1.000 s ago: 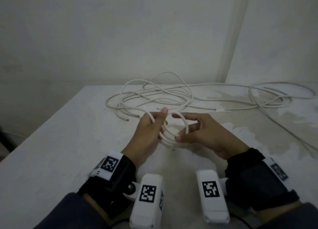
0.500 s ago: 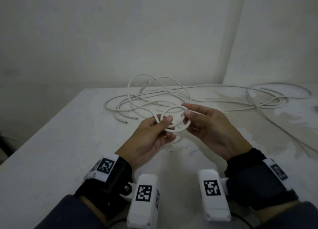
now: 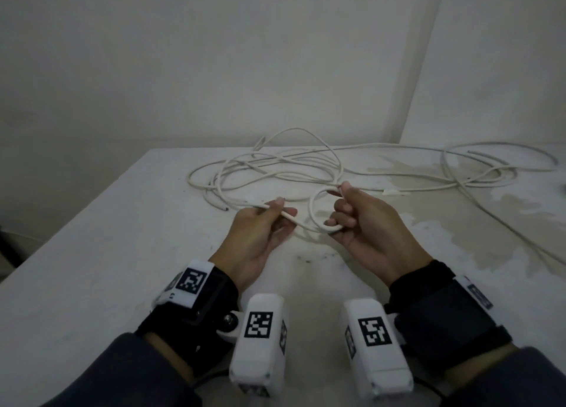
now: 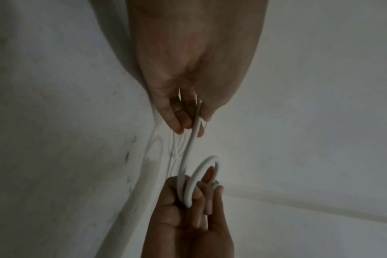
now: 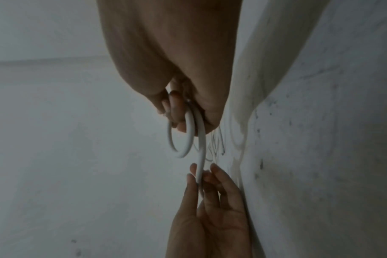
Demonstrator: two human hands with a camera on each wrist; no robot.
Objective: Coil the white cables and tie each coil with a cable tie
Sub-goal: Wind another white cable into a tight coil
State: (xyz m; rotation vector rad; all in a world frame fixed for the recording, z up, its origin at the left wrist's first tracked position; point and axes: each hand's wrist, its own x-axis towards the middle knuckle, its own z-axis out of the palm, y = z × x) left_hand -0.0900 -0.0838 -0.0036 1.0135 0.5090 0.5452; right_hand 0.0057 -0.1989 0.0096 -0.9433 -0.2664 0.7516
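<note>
1. the right hand (image 3: 364,223) has its fingers curled round a small round loop of thin white cable (image 3: 312,210), gripping it above the white painted tabletop (image 3: 92,269).
2. the left hand (image 3: 260,235) pinches the straight run of the same cable between thumb and fingertips, just beside the loop; its other fingers lie loosely bent.
3. the hands are near each other but apart.
4. a loose tangle of white cables (image 3: 269,167) sprawls on the table beyond the hands, reaching toward the pale wall (image 3: 214,54).
</note>
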